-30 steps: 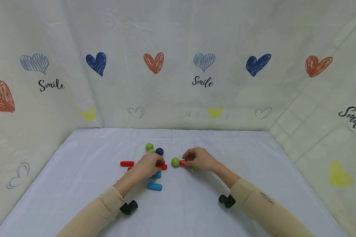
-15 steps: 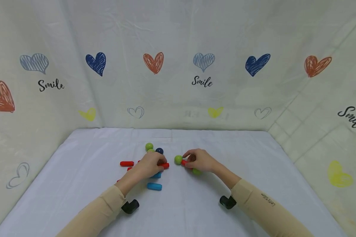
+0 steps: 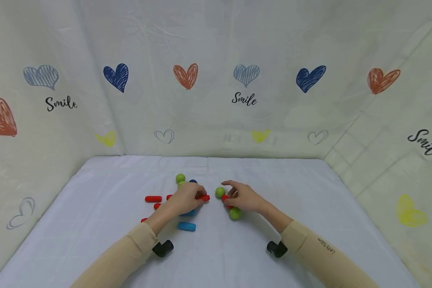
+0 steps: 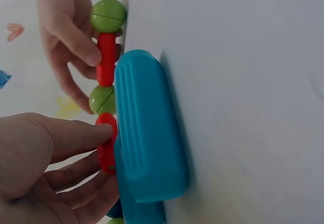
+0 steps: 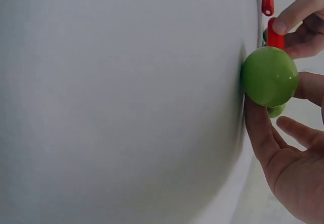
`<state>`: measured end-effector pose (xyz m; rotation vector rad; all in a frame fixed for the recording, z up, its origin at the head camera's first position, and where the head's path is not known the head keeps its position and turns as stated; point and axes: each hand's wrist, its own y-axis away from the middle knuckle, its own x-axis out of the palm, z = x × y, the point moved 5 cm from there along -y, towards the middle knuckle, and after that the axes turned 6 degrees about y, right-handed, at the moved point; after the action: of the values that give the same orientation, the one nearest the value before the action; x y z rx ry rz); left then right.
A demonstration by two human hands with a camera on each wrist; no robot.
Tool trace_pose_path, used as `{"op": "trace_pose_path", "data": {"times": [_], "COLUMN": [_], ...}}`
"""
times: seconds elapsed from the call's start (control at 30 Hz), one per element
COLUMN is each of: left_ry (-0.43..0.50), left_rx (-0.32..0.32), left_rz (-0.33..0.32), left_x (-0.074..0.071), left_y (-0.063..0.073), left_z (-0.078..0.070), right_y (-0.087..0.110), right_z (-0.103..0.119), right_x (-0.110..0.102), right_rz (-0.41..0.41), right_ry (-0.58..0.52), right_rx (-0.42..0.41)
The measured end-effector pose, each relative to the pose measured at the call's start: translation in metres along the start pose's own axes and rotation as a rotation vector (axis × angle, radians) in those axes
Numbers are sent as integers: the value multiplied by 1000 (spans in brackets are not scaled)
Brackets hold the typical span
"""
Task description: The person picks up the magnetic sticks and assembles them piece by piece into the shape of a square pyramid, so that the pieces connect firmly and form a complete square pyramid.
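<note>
On the white table (image 3: pixel 230 260), the left hand (image 3: pixel 183 199) and right hand (image 3: pixel 246 197) face each other beyond a loose blue stick (image 3: pixel 187 227). The left hand pinches one red stick (image 3: pixel 206 198) between thumb and fingers, near but apart from the far green ball (image 3: pixel 220 192); the right hand pinches a second red stick (image 3: pixel 225 199) between that ball and the near green ball (image 3: pixel 235 213). The step looks like joining pieces, so the next move probably calls for lining up the left stick's tip with the far ball.

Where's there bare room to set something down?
Bare cloth lies left of the loose red rods, right of the right sleeve, and between the black cylinders. Crowded: around the left grip, with blue rods and green balls.
</note>
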<state>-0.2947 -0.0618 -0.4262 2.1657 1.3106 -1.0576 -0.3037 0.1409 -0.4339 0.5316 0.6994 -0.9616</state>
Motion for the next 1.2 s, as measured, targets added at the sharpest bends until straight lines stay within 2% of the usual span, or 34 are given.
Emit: {"op": "trace_pose_path", "data": {"times": [0.37,0.7,1.2], "left_ry": [-32,-18,2], "left_rx": [34,7,18], "left_rz": [-19,-6,4], "left_x": [6,8,8], "left_y": [-13,-18,-24], "left_z": [-1,-5,-13], "right_y": [2,4,6], "right_z": [-3,-1,-1], "right_x": [5,9,14], "right_rz": [-33,-42,-52], "right_ry": [-35,-85,-140], "right_rx": [36,59,101]}}
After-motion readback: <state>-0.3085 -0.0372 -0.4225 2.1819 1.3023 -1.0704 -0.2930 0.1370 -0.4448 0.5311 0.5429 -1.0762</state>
